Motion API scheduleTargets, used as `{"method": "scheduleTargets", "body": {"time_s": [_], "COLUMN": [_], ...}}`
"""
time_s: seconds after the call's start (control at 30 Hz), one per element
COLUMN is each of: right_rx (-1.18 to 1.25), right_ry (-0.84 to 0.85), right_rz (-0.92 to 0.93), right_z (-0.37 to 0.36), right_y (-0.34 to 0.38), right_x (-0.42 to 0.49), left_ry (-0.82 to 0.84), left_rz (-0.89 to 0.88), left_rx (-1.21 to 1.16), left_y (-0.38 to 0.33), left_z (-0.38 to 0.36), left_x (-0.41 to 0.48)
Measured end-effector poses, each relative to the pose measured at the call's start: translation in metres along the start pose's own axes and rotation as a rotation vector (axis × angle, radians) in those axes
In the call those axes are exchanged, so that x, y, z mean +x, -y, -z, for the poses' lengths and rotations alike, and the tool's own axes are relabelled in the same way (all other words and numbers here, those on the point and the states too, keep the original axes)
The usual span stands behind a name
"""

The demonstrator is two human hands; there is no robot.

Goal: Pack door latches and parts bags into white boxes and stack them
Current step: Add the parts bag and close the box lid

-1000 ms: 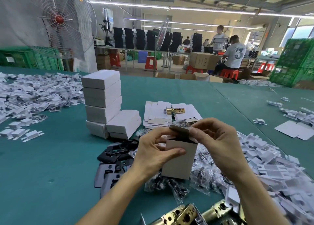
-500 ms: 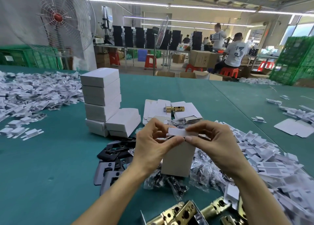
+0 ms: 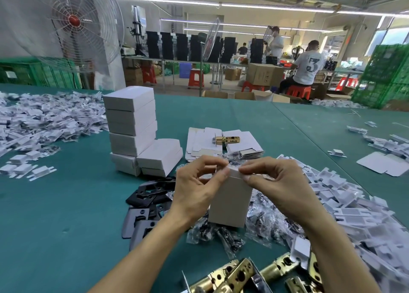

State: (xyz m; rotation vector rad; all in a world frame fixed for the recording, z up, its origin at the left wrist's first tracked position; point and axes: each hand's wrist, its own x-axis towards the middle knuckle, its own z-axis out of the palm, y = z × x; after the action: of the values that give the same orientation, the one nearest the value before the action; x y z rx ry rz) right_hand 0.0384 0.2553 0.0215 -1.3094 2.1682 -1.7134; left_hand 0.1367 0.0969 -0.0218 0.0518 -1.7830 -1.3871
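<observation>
A small white box (image 3: 230,202) stands upright above the parts bags (image 3: 261,224). My left hand (image 3: 197,191) grips its left side and presses the top flap with the thumb. My right hand (image 3: 276,182) pinches the top flap from the right. The flap lies flat on the box top. A stack of closed white boxes (image 3: 130,124) stands at the left, with one more box (image 3: 159,155) leaning at its foot. Brass door latches (image 3: 243,277) lie at the near edge. One brass latch (image 3: 225,140) rests on flat box blanks (image 3: 203,142).
Black strike plates (image 3: 148,195) lie left of the box. Heaps of white inserts cover the right (image 3: 354,215) and far left (image 3: 39,120) of the green table (image 3: 55,226). A fan (image 3: 75,22) stands behind. A person in a white shirt (image 3: 307,67) sits at the back.
The box's top was open with both hands at the flap; the flap has been folded down and now lies closed on the box. Both hands stayed on the box.
</observation>
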Motion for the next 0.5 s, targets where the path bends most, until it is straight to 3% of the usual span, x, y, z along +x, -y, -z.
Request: {"method": "scheduleTargets", "body": {"time_s": [0.33, 0.5], "right_rx": [-0.066, -0.072], "right_ry": [0.114, 0.083], "right_rz": [-0.011, 0.055], "right_z": [0.001, -0.0023], "right_y": [-0.003, -0.0081], "right_x": [-0.0026, -0.0001], "left_ry": [0.033, 0.054], "left_rz": [-0.006, -0.015], "left_rx": [-0.088, -0.116], "left_y": [0.0052, 0.0098], "left_z": [0.0032, 0.0055], "left_x": [-0.0007, -0.0011]}}
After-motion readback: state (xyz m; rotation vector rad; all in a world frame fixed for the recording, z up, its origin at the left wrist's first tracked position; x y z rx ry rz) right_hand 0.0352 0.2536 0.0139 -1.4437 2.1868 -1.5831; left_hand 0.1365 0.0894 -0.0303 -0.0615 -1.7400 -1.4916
